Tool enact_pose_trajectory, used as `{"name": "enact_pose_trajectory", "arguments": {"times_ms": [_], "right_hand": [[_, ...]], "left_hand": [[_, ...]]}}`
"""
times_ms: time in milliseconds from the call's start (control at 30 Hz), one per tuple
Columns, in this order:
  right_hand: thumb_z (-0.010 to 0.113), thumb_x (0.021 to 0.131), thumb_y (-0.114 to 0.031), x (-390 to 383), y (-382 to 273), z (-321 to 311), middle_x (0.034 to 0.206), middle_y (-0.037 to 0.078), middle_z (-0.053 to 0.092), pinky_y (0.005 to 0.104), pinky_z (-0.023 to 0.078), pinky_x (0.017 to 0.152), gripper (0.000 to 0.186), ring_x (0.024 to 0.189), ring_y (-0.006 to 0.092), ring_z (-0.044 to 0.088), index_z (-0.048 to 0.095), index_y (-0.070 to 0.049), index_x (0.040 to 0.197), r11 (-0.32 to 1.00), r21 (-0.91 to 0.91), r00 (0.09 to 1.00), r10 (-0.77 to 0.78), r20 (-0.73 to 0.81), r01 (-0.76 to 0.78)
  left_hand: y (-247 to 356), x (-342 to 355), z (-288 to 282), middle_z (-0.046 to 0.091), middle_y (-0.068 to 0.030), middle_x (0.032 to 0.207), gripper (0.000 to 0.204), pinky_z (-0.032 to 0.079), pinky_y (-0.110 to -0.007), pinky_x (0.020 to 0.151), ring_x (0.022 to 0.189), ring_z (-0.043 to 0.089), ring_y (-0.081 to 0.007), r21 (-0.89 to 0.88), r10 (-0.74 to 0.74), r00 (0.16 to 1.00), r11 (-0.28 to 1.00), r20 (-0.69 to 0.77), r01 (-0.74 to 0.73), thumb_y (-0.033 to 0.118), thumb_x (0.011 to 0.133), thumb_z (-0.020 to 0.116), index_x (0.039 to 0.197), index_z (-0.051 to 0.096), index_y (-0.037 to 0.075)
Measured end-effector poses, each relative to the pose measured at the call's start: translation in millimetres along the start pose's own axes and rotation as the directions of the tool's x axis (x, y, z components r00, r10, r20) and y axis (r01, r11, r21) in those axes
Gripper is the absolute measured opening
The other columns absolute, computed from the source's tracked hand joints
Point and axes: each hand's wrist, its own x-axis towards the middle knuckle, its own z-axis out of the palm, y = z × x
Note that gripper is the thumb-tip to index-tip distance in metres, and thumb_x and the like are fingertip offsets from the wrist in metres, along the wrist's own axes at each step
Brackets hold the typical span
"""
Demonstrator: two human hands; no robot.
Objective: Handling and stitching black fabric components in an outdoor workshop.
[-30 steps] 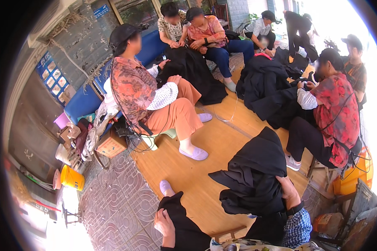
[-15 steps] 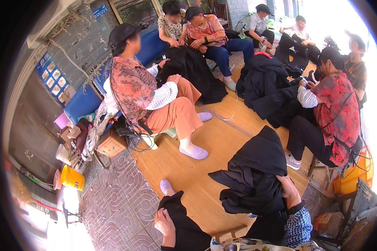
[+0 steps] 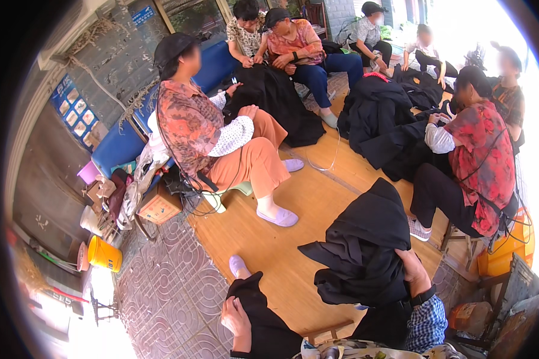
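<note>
A bunched black garment [image 3: 365, 245] hangs in folds above the wooden boards, with my right hand [image 3: 414, 269] closed on its right edge. There is a dark band on my right wrist, below a blue checked sleeve. Lower down, my left hand [image 3: 236, 317] is beside my black-clad knee [image 3: 254, 299]. Its fingers are curled together; whether something small is between them is hidden. A lilac shoe [image 3: 238, 265] shows just past that knee.
Wooden boards [image 3: 305, 239] cover the ground ahead. A person in orange trousers [image 3: 257, 158] sits at left, another in a red floral shirt [image 3: 482, 155] at right. Black garments [image 3: 383, 125] are heaped between co-workers. A yellow bucket [image 3: 104, 253] stands far left.
My hands and the garment stay almost still. At the far back right, a co-worker has lowered the black cloth and now leans with the hands apart.
</note>
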Motion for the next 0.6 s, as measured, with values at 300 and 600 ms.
{"name": "enact_pose_trajectory", "arguments": {"times_ms": [300, 600], "right_hand": [[0.057, 0.080, -0.008, -2.8, -5.0, 2.0, 0.125, 0.012, 0.045, 0.0314, 0.039, 0.094, 0.053, 0.109, 0.0216, 0.049, 0.034, 0.005, 0.126, 1.000, 0.000, 1.000, -0.010, -0.009, 0.010], [0.057, 0.081, -0.009, -5.0, 0.3, 10.9, 0.125, 0.012, 0.045, 0.0314, 0.039, 0.094, 0.052, 0.109, 0.0213, 0.048, 0.036, 0.004, 0.126, 1.000, -0.006, 1.000, 0.017, -0.004, -0.017]], "left_hand": [[3.6, -3.1, 1.0, 0.058, -0.0143, 0.078, 0.015, 0.044, -0.041, 0.061, 0.071, 0.056, -0.0329, 0.008, 0.008, 1.000, 1.000, -0.011, -0.008, 0.017, 0.083, 0.053, 0.088, 0.058, 0.004], [-7.3, -3.3, -3.9, 0.058, -0.0137, 0.079, 0.015, 0.044, -0.040, 0.062, 0.071, 0.056, -0.0325, 0.008, -0.005, 1.000, 1.000, -0.018, 0.005, 0.017, 0.082, 0.054, 0.089, 0.058, 0.004]]}}
